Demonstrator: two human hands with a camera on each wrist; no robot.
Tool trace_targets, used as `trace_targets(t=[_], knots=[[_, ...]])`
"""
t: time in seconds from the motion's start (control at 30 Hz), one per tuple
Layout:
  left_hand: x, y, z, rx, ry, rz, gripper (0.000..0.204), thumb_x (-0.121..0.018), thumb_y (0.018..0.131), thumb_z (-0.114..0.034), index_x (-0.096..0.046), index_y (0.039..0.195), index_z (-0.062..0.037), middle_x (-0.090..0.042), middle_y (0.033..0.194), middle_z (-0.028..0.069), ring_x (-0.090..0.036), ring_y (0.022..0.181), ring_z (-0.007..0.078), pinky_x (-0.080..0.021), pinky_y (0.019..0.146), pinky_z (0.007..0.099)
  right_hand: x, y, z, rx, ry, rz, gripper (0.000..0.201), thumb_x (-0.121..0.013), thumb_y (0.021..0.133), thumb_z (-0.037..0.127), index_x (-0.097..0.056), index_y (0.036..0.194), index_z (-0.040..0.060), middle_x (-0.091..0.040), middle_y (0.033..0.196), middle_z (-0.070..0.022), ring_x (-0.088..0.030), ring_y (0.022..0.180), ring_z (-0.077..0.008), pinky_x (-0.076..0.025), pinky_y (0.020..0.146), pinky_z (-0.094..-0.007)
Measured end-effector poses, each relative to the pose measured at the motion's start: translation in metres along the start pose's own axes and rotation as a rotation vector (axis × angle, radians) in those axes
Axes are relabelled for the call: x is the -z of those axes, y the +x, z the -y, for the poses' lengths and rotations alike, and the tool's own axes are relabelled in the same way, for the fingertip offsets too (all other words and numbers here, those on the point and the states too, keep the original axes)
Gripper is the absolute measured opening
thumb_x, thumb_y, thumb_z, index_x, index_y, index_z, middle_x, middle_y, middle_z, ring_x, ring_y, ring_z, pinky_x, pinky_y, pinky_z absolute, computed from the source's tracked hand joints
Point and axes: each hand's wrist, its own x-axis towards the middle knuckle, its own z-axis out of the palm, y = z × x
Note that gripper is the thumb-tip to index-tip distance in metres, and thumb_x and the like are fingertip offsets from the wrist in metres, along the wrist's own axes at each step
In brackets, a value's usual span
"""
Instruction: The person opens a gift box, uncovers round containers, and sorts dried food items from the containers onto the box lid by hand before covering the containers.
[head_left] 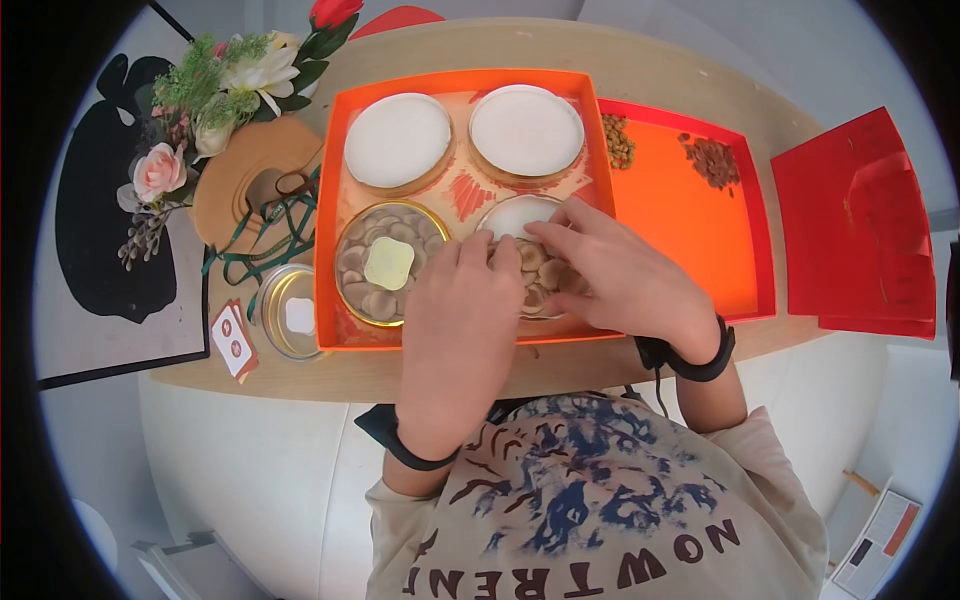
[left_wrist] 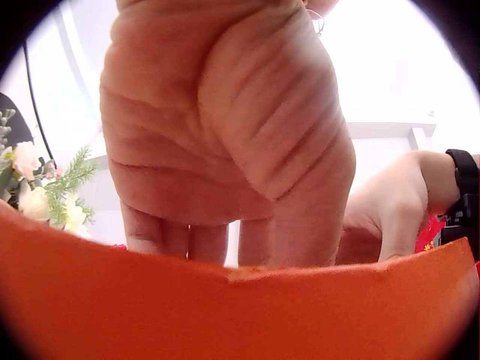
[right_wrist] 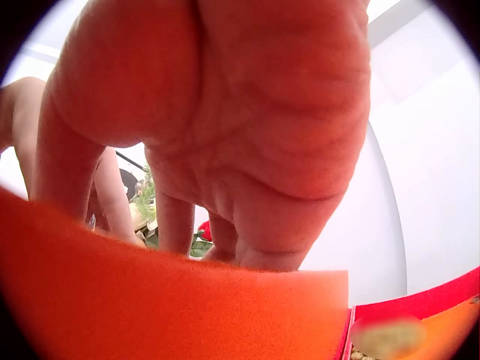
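Note:
Inside an orange box [head_left: 588, 250], both hands work over the front right round tin, which has dried mushrooms [head_left: 535, 270] in its near part and a white area at its far side. My left hand [head_left: 455, 320] reaches down at the tin's left side, its fingertips hidden in the head view. Across the right side arches my right hand [head_left: 630, 268], thumb and fingers spread apart and touching the mushrooms. Both wrist views show fingers pointing down behind the box wall [left_wrist: 225, 307]. Left of my hands, a gold-rimmed tin [head_left: 350, 300] holds more mushrooms under a pale yellow label [head_left: 389, 263].
Two white-topped tins, one at left [head_left: 398, 140] and one at right [head_left: 527, 130], fill the back of the box. A red tray [head_left: 690, 250] with small dried pieces adjoins it, beside a red folder [head_left: 855, 230]. Flowers [head_left: 160, 172], green ribbon [head_left: 290, 235], a round clear container [head_left: 285, 310] and cards [head_left: 233, 340] lie left.

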Motion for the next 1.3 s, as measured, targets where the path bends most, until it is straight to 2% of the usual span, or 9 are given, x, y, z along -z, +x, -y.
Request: trace_targets(t=[0.33, 0.4, 0.5, 0.6, 0.7, 0.83, 0.93, 1.23, 1.3], knots=[[-0.003, 0.002, -0.003, 0.056, -0.026, 0.041, 0.039, -0.078, 0.076, -0.009, -0.064, 0.112, -0.0032, -0.065, 0.116, 0.0103, -0.067, 0.097, 0.0304, -0.055, 0.078, 0.0416, 0.003, 0.004, 0.001, -0.127, 0.188, 0.113, 0.063, -0.079, 0.072, -0.007, -0.059, 0.131, 0.0010, -0.056, 0.109, -0.0105, -0.064, 0.087, -0.0233, -0.057, 0.078, -0.0321], [-0.006, 0.002, 0.000, -0.042, -0.043, -0.065, 0.024, -0.072, 0.075, -0.002, -0.063, 0.097, 0.0002, -0.060, 0.100, 0.0116, -0.068, 0.088, 0.0258, -0.058, 0.068, 0.0353, 0.001, 0.004, -0.003, -0.076, 0.173, 0.090, 0.061, -0.080, 0.071, -0.007, -0.060, 0.129, 0.0014, -0.056, 0.108, -0.0106, -0.064, 0.088, -0.0232, -0.057, 0.078, -0.0317], [-0.003, 0.006, 0.003, 0.060, -0.194, 0.086, 0.046, -0.081, 0.075, -0.014, -0.065, 0.117, -0.0033, -0.063, 0.112, 0.0117, -0.067, 0.095, 0.0319, -0.054, 0.079, 0.0428, 0.006, 0.006, 0.001, -0.153, 0.242, 0.134, 0.047, -0.077, 0.071, -0.005, -0.064, 0.116, -0.0020, -0.058, 0.107, -0.0143, -0.060, 0.096, -0.0322, -0.052, 0.083, -0.0393], [-0.003, 0.007, 0.007, 0.068, -0.270, 0.082, 0.048, -0.082, 0.074, -0.015, -0.066, 0.118, -0.0033, -0.062, 0.112, 0.0127, -0.067, 0.093, 0.0323, -0.054, 0.080, 0.0432, 0.007, 0.006, 0.001, -0.156, 0.269, 0.127, 0.044, -0.078, 0.071, -0.003, -0.064, 0.112, -0.0019, -0.057, 0.104, -0.0134, -0.059, 0.095, -0.0308, -0.051, 0.081, -0.0389], [-0.002, 0.006, 0.011, 0.041, -0.368, 0.064, 0.046, -0.081, 0.075, -0.014, -0.066, 0.117, -0.0022, -0.062, 0.112, 0.0133, -0.067, 0.092, 0.0332, -0.053, 0.080, 0.0433, 0.007, 0.007, 0.000, -0.157, 0.211, 0.146, 0.050, -0.079, 0.072, -0.006, -0.063, 0.118, 0.0007, -0.057, 0.106, -0.0108, -0.064, 0.088, -0.0230, -0.058, 0.078, -0.0318], [0.001, 0.005, 0.016, 0.064, -0.453, 0.162, 0.042, -0.078, 0.078, -0.013, -0.065, 0.116, -0.0011, -0.062, 0.111, 0.0137, -0.065, 0.093, 0.0344, -0.052, 0.081, 0.0431, 0.006, 0.007, 0.000, -0.152, 0.228, 0.138, 0.049, -0.079, 0.072, -0.006, -0.063, 0.118, 0.0007, -0.056, 0.106, -0.0112, -0.064, 0.089, -0.0226, -0.058, 0.077, -0.0320], [-0.003, 0.003, 0.017, -0.030, -0.381, 0.051, 0.038, -0.075, 0.080, -0.011, -0.065, 0.115, 0.0001, -0.061, 0.110, 0.0144, -0.064, 0.095, 0.0352, -0.051, 0.082, 0.0426, 0.008, 0.007, 0.000, -0.136, 0.241, 0.123, 0.049, -0.079, 0.073, -0.005, -0.062, 0.118, 0.0012, -0.058, 0.104, -0.0116, -0.064, 0.087, -0.0227, -0.058, 0.076, -0.0324], [0.002, 0.009, 0.012, 0.059, -0.350, 0.152, 0.034, -0.077, 0.079, -0.013, -0.069, 0.110, -0.0016, -0.064, 0.099, 0.0164, -0.064, 0.090, 0.0367, -0.051, 0.079, 0.0443, 0.007, 0.007, -0.003, -0.089, 0.219, 0.143, 0.044, -0.080, 0.075, 0.001, -0.064, 0.117, 0.0019, -0.062, 0.095, -0.0116, -0.063, 0.081, -0.0245, -0.056, 0.073, -0.0333], [0.001, 0.009, 0.011, 0.044, -0.314, 0.140, 0.031, -0.079, 0.078, -0.015, -0.070, 0.105, -0.0019, -0.064, 0.097, 0.0155, -0.064, 0.086, 0.0364, -0.051, 0.076, 0.0447, 0.007, 0.006, -0.002, -0.122, 0.201, 0.167, 0.036, -0.078, 0.076, 0.006, -0.067, 0.110, 0.0024, -0.064, 0.098, -0.0126, -0.061, 0.097, -0.0324, -0.050, 0.083, -0.0406]])
